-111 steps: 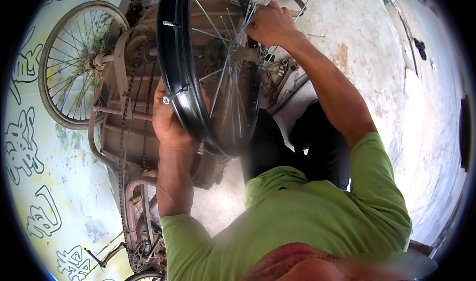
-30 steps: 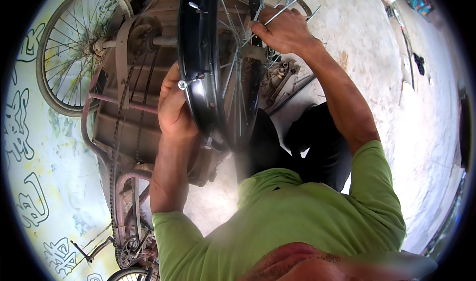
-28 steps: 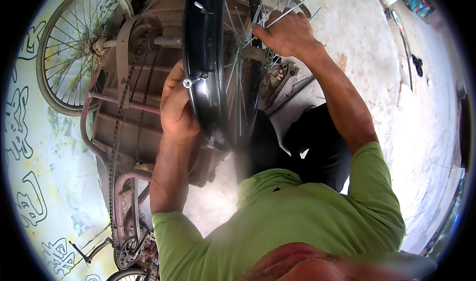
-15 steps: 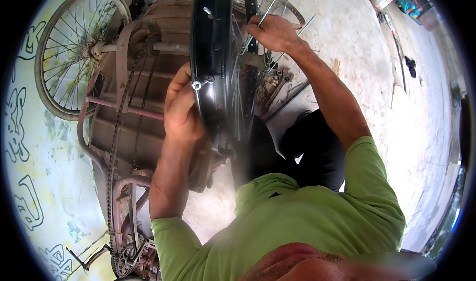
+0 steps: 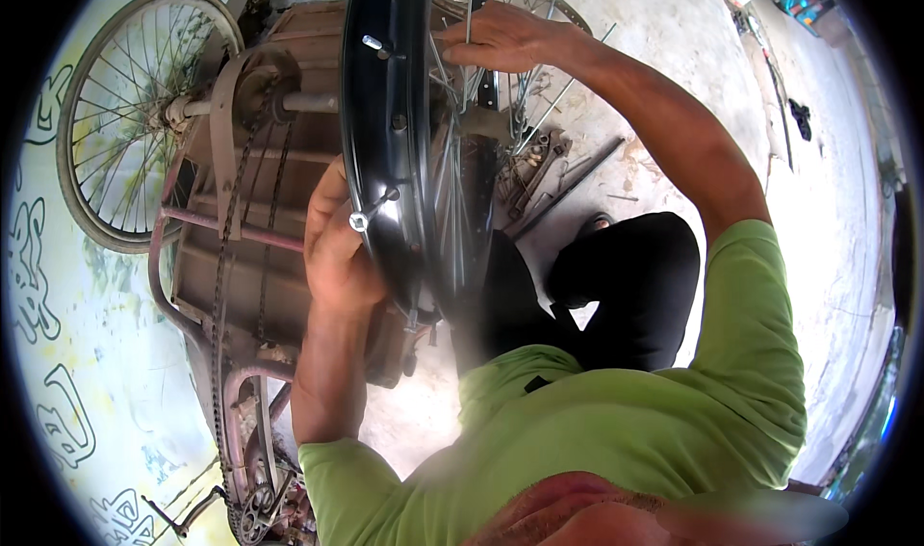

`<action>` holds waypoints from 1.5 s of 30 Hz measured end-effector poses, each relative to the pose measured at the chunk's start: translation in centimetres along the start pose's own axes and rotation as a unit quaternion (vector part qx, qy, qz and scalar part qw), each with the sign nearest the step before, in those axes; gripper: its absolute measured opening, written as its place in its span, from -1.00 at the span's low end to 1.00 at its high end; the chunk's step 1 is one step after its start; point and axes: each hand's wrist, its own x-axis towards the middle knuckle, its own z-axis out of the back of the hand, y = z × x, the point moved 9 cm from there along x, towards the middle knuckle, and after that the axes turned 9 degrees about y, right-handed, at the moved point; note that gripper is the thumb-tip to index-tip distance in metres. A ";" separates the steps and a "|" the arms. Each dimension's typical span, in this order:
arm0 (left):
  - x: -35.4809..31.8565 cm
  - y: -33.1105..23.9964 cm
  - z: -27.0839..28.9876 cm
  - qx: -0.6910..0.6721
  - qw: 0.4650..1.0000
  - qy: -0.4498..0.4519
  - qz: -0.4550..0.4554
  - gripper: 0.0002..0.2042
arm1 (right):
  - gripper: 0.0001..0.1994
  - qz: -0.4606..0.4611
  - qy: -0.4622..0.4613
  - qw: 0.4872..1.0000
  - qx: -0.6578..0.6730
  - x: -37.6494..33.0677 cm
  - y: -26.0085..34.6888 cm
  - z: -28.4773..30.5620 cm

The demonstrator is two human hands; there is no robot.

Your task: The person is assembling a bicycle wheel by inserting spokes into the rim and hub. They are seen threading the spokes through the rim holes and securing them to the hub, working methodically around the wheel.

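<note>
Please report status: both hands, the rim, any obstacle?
Left hand gripping black rim. Right hand among jutting spokes. Some rim holes unfilled. Possibly in the way: those spokes.

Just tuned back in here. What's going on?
A person is handling a black wheel rim with bare hands. The left hand grips its outer side, low down, while the right hand reaches in among the spokes; whether it holds one is unclear. A few metal fittings stick out of the rim, while other holes in it are bare. A brown pedal cart stands to the left, and hand tools lie on the floor beyond the person's knees.
</note>
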 end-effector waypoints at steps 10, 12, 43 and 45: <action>-0.5 0.5 1.5 0.011 1.000 0.029 -0.001 -0.65 | -0.34 -0.053 0.146 0.984 -0.084 0.4 0.0 0.4; -0.6 0.6 1.3 0.005 1.000 0.024 0.002 -0.64 | -0.37 -0.032 0.129 0.989 -0.063 0.3 0.1 0.3; -0.7 1.0 0.2 -0.065 0.996 0.002 0.055 -0.68 | -0.77 0.103 -0.082 0.968 -0.212 -3.0 4.2 2.7; -1.0 1.1 0.1 -0.043 0.998 0.010 0.054 -0.78 | -0.75 0.145 -0.050 0.985 -0.081 -3.4 4.8 3.7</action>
